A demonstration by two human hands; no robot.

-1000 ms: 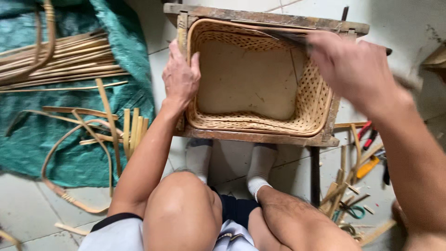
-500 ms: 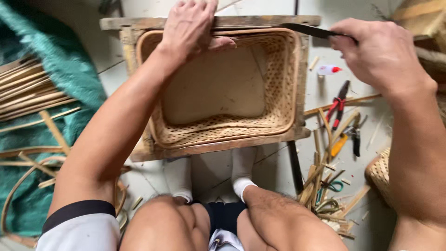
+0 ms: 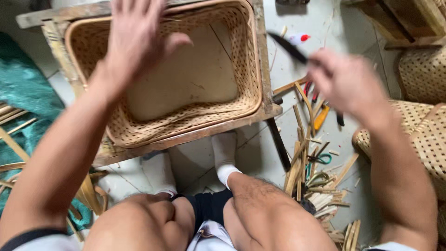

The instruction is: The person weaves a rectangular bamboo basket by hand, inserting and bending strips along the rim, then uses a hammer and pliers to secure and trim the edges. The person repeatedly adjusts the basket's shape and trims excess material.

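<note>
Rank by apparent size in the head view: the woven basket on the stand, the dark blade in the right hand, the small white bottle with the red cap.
1. Woven basket, by far the largest.
2. Dark blade, held in the right hand; partly blurred, and nearer the camera, so it may look larger than it is.
3. White bottle with red cap, smallest.

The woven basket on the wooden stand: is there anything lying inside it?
No: the woven basket shows only its bare flat bottom, and the left hand hovers open above it.
</note>
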